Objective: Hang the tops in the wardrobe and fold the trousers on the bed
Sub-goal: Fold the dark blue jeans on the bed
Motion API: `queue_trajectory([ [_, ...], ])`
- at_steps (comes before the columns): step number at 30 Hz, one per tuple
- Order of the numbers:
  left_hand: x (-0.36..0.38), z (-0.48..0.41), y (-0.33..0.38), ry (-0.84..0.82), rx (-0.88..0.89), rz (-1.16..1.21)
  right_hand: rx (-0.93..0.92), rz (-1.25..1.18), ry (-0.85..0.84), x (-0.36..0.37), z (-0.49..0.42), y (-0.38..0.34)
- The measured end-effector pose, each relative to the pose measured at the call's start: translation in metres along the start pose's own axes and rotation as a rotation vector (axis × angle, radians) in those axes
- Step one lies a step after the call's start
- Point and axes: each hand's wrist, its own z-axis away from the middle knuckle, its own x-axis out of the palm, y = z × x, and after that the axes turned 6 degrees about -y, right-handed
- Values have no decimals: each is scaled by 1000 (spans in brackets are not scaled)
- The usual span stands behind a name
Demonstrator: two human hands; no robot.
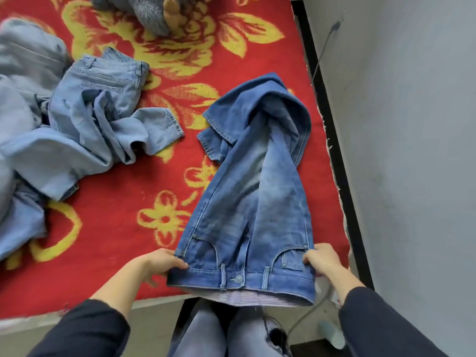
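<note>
A pair of mid-blue jeans (253,191) lies front side up on the red bed cover with yellow flowers (110,228), legs running away from me and bunched over at the far end. My left hand (161,261) grips the left end of the waistband. At the right end of the waistband, my right hand (322,258) holds the corner near the coin pocket. The waistband hangs just past the bed's near edge, above my knees.
A crumpled pile of pale blue jeans (103,117) and other light denim (18,155) covers the left of the bed. A grey plush toy (152,14) sits at the far edge. A grey wall (412,150) runs along the bed's right side, with a cable (323,55) on it.
</note>
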Motion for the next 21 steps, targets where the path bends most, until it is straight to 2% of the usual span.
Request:
queue_trajectory([
  [2, -1, -20, 16, 105, 32, -199, -81, 104, 83, 3, -7, -17],
  [4, -5, -33, 48, 270, 132, -250, -177, 117, 157, -1, -17, -41],
  [6, -11, -38, 88, 405, 258, -205, -289, 89, 206, -11, -25, -73],
  [10, -23, -47, 170, 526, 427, -63, -468, 53, 233, -32, -44, -151],
  [13, -34, -68, 208, 525, 434, 200, -648, 205, 297, -40, -62, -202],
  [16, -52, -96, 232, 426, 389, 524, -794, 435, 398, -41, -87, -249],
  [19, -63, -119, 245, 382, 356, 787, -873, 634, 554, -37, -109, -287],
  [21, -69, -118, 255, 293, 336, 919, -857, 787, 616, -38, -123, -310],
])
